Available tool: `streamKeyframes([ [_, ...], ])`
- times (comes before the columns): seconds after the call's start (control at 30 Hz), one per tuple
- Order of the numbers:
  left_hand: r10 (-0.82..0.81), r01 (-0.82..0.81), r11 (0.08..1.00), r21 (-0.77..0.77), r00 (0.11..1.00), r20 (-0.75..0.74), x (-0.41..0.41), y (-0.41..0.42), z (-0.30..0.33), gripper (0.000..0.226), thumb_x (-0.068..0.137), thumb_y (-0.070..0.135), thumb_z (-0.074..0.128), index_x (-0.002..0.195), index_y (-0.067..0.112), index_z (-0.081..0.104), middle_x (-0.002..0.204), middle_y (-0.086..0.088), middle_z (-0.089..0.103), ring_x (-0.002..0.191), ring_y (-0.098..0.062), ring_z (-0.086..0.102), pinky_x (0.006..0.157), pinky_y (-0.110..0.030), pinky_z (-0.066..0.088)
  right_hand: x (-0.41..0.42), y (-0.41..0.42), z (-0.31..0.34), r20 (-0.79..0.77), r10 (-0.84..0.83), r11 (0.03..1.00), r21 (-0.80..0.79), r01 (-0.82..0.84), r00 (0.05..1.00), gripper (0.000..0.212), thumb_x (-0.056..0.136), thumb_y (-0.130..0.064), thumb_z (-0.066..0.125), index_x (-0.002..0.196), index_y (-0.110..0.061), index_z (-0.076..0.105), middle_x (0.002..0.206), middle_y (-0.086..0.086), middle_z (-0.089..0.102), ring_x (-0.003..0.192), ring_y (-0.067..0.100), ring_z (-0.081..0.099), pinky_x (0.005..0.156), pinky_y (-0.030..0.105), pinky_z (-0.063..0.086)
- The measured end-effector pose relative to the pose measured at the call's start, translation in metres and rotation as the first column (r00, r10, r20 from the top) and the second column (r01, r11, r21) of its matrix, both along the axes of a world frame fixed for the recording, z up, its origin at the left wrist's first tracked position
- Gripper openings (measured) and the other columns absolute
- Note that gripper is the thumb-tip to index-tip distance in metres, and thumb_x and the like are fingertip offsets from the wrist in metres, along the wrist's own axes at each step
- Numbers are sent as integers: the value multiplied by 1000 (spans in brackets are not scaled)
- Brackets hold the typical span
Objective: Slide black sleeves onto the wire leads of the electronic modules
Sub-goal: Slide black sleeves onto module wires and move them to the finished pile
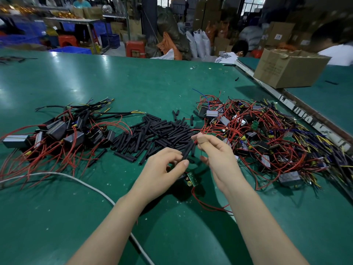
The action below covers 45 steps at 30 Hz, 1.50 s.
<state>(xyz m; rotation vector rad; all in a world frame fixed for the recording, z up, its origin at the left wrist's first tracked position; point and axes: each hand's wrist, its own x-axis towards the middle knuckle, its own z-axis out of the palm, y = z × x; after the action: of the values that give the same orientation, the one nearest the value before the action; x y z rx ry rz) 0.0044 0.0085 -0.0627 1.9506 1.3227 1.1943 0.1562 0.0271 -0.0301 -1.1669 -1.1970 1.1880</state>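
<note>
Left hand (162, 167): raised over the table, fingers curled; thumb and fingertips pinch the lower end of one black sleeve (188, 151).
Right hand (217, 155): raised beside the left, thumb and forefinger pinched together at the sleeve's upper end, where thin red leads (198, 131) meet the fingertips; whether it grips a lead or the sleeve end itself, cannot tell. A tan plaster wraps one fingertip.
Sleeve in hand: tilted, upper end toward the right hand, lower end at the left thumb.
Module in work (191, 179): small green board with a yellow component, just below and between the two hands; a red wire (206, 205) trails from it toward the person, under the right forearm.
Sleeve stock (158, 132): loose heap of black sleeves on the green table (133, 83), beyond the hands.
Left pile (57, 131): black boxed modules with red leads, several leads sleeved in black.
Right pile (267, 134): tangled modules with red, yellow and blue wires.
White cable (89, 185): runs across the table under the left forearm.
Cardboard box (288, 68): far right, on the neighbouring table.
</note>
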Motion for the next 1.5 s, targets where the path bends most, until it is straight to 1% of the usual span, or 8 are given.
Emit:
streamKeyframes([
  [0.3,5,-5,1000,-1,995,-96,-3,-1,6,34,87,32,67,60,29,47,58,13,50,60,-2,46,57,-18,34,-4,-2,2,-17,65,998,-11,-65,998,24,93,-26,59,76,-30,76,91,-12,73,86,-4,62,74,26,42],
  [0.53,120,-112,985,-134,991,58,-6,-2,7,62,74,69,44,65,8,53,73,-9,67,74,-22,63,70,-37,47,-5,-3,5,-56,95,995,6,-95,994,28,92,-21,59,70,-28,76,80,-14,70,74,2,55,67,22,39],
  [0.63,200,-167,972,-167,958,204,-7,0,8,41,78,61,58,75,19,58,76,3,69,72,-10,63,70,-29,47,-4,-3,5,-30,110,994,11,-110,993,26,92,-21,59,73,-26,75,78,-15,69,68,-2,55,61,14,40],
  [0.8,59,77,967,-244,861,505,1,1,13,30,71,33,68,95,15,63,82,3,74,80,-10,70,73,-19,53,-9,-6,1,-8,238,970,55,-237,971,21,93,-19,58,80,-22,75,79,-5,70,75,1,61,65,9,43],
  [0.9,38,97,964,-247,871,490,0,1,14,26,71,29,67,88,10,66,83,-10,74,82,-22,69,77,-33,56,-8,-3,-2,-99,219,975,59,-214,971,16,86,-23,63,78,-20,76,85,-6,72,86,4,64,81,22,50],
  [1.03,18,134,954,-268,867,497,1,0,13,25,70,27,69,80,5,63,84,-20,72,78,-27,66,80,-44,54,-8,0,-5,-228,198,980,29,-197,953,19,78,-29,63,83,-15,74,74,-11,68,69,1,59,62,25,49],
  [1.2,-16,189,944,-269,843,537,2,1,11,23,69,23,70,83,6,63,79,-9,74,73,-14,67,71,-23,54,-11,4,-6,-341,101,992,-37,-121,935,19,74,-30,64,74,-17,77,68,-5,55,56,6,37,58,23,39],
  [1.5,-96,298,906,-301,837,539,2,-2,10,21,76,30,67,83,11,71,78,-2,73,74,-8,64,73,-17,50,-4,9,-5,-384,149,983,-45,-179,911,17,75,-29,63,76,-19,78,69,-6,58,51,3,41,52,14,35],
])
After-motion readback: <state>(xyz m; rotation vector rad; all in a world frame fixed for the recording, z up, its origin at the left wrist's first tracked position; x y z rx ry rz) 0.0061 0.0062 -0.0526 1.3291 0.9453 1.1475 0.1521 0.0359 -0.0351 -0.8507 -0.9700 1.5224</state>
